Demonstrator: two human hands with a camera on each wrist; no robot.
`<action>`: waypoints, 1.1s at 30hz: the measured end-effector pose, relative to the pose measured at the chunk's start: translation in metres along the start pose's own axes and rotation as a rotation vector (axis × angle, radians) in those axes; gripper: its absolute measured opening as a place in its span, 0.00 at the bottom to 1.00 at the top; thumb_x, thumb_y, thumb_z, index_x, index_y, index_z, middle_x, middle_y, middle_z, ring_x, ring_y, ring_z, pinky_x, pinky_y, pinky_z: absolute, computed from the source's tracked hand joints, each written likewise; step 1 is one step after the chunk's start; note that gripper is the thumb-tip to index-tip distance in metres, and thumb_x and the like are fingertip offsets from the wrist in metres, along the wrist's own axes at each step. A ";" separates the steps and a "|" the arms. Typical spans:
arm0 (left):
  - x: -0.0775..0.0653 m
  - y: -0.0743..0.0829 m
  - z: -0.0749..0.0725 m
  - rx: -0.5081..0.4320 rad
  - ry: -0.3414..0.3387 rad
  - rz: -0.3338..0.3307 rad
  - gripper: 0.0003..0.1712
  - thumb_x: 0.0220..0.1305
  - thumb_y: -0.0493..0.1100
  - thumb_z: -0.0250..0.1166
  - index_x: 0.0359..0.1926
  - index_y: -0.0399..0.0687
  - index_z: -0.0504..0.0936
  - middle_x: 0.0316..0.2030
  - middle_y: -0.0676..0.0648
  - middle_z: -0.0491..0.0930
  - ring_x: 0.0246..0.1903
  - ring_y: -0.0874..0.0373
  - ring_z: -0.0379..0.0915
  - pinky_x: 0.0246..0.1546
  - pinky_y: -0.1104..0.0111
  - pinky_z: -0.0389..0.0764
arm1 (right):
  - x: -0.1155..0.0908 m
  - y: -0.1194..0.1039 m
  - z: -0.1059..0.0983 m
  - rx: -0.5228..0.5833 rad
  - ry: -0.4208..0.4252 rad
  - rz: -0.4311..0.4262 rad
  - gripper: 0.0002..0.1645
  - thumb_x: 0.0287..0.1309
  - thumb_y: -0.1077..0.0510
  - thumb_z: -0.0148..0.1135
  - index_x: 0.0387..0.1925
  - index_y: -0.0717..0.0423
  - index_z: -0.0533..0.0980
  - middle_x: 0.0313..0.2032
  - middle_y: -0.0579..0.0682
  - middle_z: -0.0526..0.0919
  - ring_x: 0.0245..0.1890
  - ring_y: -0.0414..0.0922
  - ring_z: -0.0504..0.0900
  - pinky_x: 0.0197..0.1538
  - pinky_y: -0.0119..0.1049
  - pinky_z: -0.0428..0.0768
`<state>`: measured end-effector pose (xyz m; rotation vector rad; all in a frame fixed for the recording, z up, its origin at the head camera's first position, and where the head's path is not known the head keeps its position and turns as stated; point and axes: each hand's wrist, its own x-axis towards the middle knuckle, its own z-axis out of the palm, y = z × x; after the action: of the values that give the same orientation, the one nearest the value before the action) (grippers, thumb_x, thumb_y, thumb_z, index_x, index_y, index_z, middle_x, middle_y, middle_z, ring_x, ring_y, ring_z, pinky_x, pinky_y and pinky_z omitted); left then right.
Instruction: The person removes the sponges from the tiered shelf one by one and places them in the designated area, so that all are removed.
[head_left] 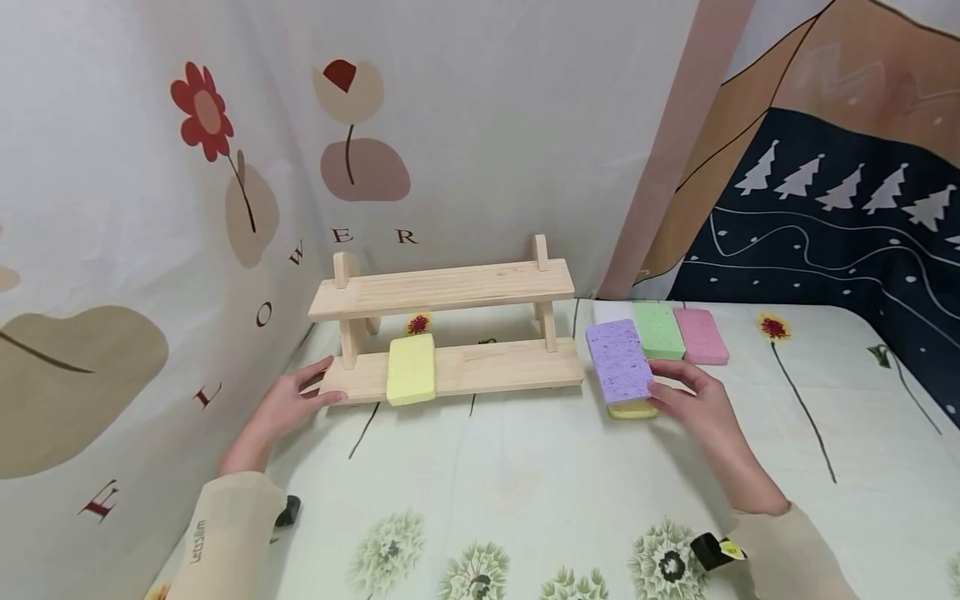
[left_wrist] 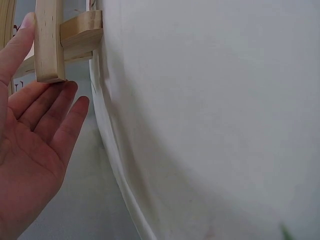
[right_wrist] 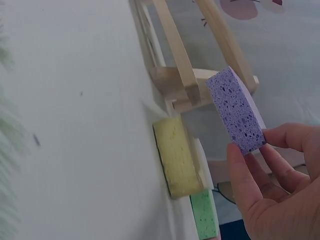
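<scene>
A two-tier wooden shelf (head_left: 457, 287) stands near the back wall. My left hand (head_left: 285, 408) holds the left end of its lower board (head_left: 502, 368); in the left wrist view the thumb and fingers (left_wrist: 59, 107) lie on different sides of the board end. A pale yellow sponge (head_left: 412, 371) rests on the lower board toward the left. Right of the shelf, my right hand (head_left: 693, 400) pinches a purple sponge (head_left: 619, 362) by its lower right edge. In the right wrist view the purple sponge is held apart from another yellow sponge (right_wrist: 176, 157).
Behind the purple sponge lie a white sponge (head_left: 611, 312), a green sponge (head_left: 662, 332) and a pink sponge (head_left: 701, 336) in a row. Printed cloth covers the table (head_left: 525, 467) and hangs as walls at the left and back.
</scene>
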<state>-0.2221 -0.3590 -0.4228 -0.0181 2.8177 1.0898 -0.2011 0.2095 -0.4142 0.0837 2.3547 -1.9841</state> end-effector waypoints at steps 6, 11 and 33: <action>0.000 -0.001 0.000 0.009 0.008 0.019 0.51 0.64 0.56 0.68 0.77 0.39 0.55 0.75 0.32 0.55 0.68 0.32 0.63 0.64 0.45 0.74 | -0.001 0.005 -0.015 0.021 0.023 -0.005 0.27 0.65 0.59 0.65 0.62 0.63 0.72 0.44 0.28 0.75 0.39 0.25 0.83 0.46 0.23 0.85; 0.000 0.000 0.000 0.013 0.009 0.012 0.50 0.64 0.56 0.68 0.77 0.39 0.55 0.75 0.32 0.55 0.68 0.32 0.63 0.64 0.45 0.74 | -0.001 0.011 -0.026 0.055 0.037 -0.022 0.22 0.64 0.61 0.65 0.59 0.58 0.75 0.42 0.27 0.77 0.37 0.26 0.84 0.44 0.23 0.85; 0.000 -0.001 0.000 0.023 0.012 0.022 0.51 0.64 0.56 0.69 0.77 0.39 0.55 0.75 0.31 0.55 0.68 0.32 0.63 0.64 0.46 0.74 | -0.003 0.031 -0.060 -0.063 0.115 0.078 0.23 0.67 0.60 0.62 0.61 0.59 0.73 0.39 0.24 0.74 0.36 0.22 0.81 0.43 0.22 0.85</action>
<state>-0.2225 -0.3602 -0.4237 0.0075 2.8475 1.0658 -0.1963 0.2739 -0.4344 0.2897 2.4399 -1.9178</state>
